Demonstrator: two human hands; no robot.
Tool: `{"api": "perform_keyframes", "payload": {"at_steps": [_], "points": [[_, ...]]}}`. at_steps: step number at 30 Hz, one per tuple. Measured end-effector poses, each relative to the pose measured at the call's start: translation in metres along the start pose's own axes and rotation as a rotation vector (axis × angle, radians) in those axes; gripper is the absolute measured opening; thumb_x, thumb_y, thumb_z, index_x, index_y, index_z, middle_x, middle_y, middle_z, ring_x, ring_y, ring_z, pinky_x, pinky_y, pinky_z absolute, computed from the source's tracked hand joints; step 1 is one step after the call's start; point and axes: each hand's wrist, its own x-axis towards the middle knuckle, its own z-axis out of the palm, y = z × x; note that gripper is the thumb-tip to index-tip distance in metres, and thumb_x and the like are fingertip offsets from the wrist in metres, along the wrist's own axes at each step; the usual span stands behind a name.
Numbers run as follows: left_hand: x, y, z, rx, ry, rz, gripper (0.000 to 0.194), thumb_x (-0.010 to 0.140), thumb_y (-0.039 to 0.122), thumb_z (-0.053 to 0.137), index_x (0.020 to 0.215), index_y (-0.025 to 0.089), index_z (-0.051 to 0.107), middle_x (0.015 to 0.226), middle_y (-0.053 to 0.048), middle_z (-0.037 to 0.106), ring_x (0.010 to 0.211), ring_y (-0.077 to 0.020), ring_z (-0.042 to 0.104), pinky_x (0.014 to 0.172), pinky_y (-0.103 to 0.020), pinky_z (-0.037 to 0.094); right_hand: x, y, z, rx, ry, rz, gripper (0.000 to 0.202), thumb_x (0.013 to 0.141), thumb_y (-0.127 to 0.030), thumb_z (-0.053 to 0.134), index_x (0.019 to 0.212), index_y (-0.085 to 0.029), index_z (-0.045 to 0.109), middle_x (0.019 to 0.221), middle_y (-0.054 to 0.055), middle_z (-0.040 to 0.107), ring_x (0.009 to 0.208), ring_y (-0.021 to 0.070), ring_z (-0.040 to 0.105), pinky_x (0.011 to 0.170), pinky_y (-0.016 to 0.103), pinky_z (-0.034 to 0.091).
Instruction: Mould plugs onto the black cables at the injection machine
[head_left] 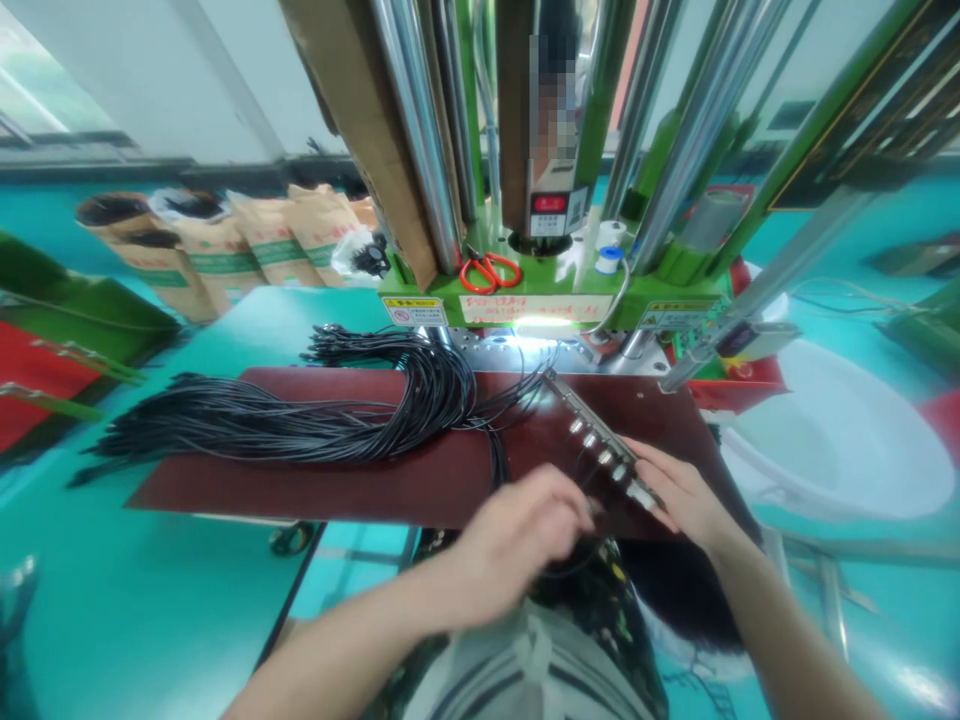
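My right hand (684,497) grips the lower end of a narrow metal mold bar (592,432), which slants over the brown board with a row of shiny blocks along it. Left of the bar, my left hand (529,535) is closed, fingers curled together and smeared by motion. Something small and dark shows at its fingertips, but I cannot make out what it is. A large bundle of black cables (300,425) lies across the board, bending back toward the machine. A few thin cable ends reach close to the bar's far end.
The brown board (315,490) fronts a green press machine (480,305) with upright steel columns. Orange-handled scissors (489,272) and a blue-and-white spool (609,260) rest on the machine's ledge. Paper sacks (247,240) stand at back left; a white tub (840,440) is at right.
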Motion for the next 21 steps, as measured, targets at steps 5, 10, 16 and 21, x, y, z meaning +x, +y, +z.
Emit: {"api": "perform_keyframes", "payload": {"at_steps": [5,10,16,21], "points": [[0.043,-0.031,-0.031,-0.588,0.210,-0.270,0.024,0.083,0.037,0.048,0.069,0.019,0.042,0.045,0.009,0.024,0.035,-0.0037,0.017,0.032,-0.015,0.012,-0.003,-0.001,0.006,0.066,0.076,0.014,0.054,0.074,-0.048,0.059,0.121,-0.021,0.055,0.087,0.006,0.063,0.045,0.0059,0.042,0.032,0.015,0.028],[0.020,-0.032,-0.037,-0.675,-0.106,-0.361,0.027,0.081,0.039,0.052,0.068,0.018,0.043,0.045,0.009,0.024,0.035,-0.0028,0.016,0.032,-0.014,0.011,-0.001,-0.001,0.008,0.069,0.218,-0.030,0.056,0.073,-0.048,0.058,0.120,-0.018,0.054,0.056,-0.001,0.053,0.035,0.0046,0.032,0.028,0.016,0.025],[-0.024,-0.028,-0.087,-0.623,0.281,-0.302,0.027,0.077,0.036,0.059,0.066,0.017,0.046,0.043,0.010,0.021,0.036,-0.0018,0.014,0.033,-0.014,0.009,0.004,0.003,0.002,0.080,0.218,-0.033,0.056,0.073,-0.050,0.057,0.120,-0.019,0.055,0.056,-0.001,0.053,0.032,0.0034,0.029,0.027,0.017,0.025],[0.026,-0.046,-0.070,-0.584,0.313,-0.260,0.026,0.075,0.037,0.060,0.068,0.015,0.048,0.042,0.010,0.025,0.034,-0.0017,0.018,0.032,-0.014,0.012,-0.002,0.001,0.006,0.020,0.119,-0.012,0.058,0.072,-0.050,0.059,0.121,-0.019,0.055,0.072,0.005,0.062,0.037,0.0044,0.035,0.028,0.016,0.025]]}}
